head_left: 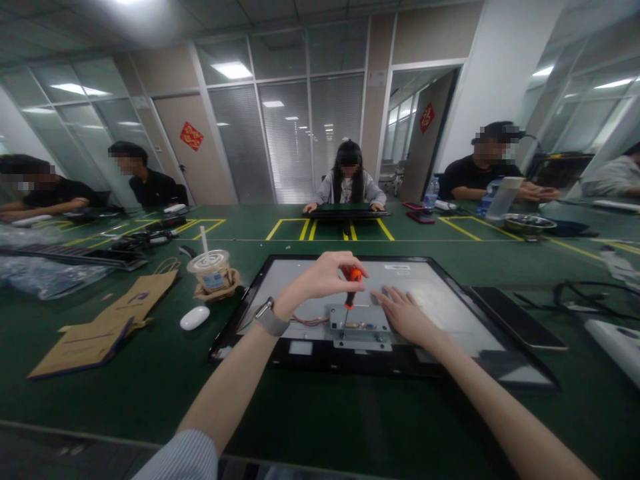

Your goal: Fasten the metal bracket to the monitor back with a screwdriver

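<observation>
A flat monitor panel [450, 293] lies face down on the green table, its grey metal back up inside a black frame. My left hand [320, 277] is closed round the orange handle of a small screwdriver [351, 290], held upright with its tip on a small metal bracket plate [361, 325] at the panel's near edge. My right hand [406, 313] rests flat on the panel just right of the bracket, fingers stretched out. Thin wires [310, 321] run left from the bracket. A grey watch sits on my left wrist.
A plastic drink cup [213, 270] with a straw, a white mouse [195, 317] and a brown paper bag [107, 320] lie to the left. A dark tablet [517, 317] and cables [590, 300] lie to the right. Several people sit round the far side of the table.
</observation>
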Tool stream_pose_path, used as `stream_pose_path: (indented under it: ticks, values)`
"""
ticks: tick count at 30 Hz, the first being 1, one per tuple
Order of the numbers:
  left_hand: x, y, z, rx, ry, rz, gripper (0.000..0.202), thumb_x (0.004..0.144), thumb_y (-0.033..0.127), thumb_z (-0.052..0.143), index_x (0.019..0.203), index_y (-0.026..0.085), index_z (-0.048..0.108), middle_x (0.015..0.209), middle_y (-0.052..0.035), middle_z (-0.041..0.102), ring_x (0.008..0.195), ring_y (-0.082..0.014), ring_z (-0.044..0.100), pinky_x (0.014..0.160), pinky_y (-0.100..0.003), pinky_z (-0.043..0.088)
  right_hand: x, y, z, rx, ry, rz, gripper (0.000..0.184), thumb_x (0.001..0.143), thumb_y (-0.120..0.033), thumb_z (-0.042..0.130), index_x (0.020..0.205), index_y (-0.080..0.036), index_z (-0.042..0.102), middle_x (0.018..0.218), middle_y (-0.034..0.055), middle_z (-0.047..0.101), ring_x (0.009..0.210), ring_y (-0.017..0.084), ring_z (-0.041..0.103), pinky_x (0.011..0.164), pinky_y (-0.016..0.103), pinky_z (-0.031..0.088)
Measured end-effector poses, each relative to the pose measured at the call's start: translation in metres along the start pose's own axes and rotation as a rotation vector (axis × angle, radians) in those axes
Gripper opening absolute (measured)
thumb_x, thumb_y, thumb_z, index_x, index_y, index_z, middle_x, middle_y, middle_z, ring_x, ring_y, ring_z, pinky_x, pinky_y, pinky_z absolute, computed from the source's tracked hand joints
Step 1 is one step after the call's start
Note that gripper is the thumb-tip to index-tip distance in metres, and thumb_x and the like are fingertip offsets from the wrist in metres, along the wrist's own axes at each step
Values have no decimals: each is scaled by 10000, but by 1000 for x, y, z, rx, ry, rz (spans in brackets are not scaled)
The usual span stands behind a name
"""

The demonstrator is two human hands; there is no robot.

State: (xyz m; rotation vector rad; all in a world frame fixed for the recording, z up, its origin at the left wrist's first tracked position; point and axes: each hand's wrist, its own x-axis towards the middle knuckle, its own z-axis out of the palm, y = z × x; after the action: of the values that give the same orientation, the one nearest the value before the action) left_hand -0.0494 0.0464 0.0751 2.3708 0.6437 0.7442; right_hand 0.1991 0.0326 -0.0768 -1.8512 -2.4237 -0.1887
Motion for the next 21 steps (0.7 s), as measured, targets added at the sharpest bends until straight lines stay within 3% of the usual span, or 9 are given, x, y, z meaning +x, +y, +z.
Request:
stream_pose_path:
  ticks: [6,11,14,17,21]
  values:
    - [-5,4,-11,-255,-279,-34,253,860,150,632,1095,164,724,1093,-84,714,972,-170,663,892,-340,534,0,0,-2,-3,5,-15,555,1009,-208,243,1521,-216,457,1524,198,482,1413,349,425,1093,598,380]
    - [-5,1,-13,-135,-214,-75,285,895,249,644,1168,224,722,1187,-77,659,997,-180,638,908,-357,513,-1,0,-1,-20,13,-5,552,1010,-206,242,1514,-231,465,1527,177,487,1420,340,418,1096,592,383]
    - [-4,2,-15,-27,-163,-94,258,933,337,617,1131,230,744,1138,-71,618,960,-175,615,877,-346,504,0,0,1,-18,5,5,552,1015,-215,234,1518,-231,459,1537,171,477,1425,341,411,1099,592,380]
    - [-5,2,-18,-28,-174,-76,250,961,278,571,1142,227,736,1107,-64,625,992,-179,612,910,-354,495,1,1,2,-9,2,2,551,1017,-226,235,1525,-230,450,1540,177,472,1425,350,409,1105,602,366]
    - [-6,-3,-19,-188,-255,-21,301,972,159,518,1206,222,696,1203,-74,672,1119,-184,625,1001,-375,486,1,2,2,11,-2,5,554,1017,-229,228,1523,-240,454,1550,177,460,1429,346,403,1111,608,354]
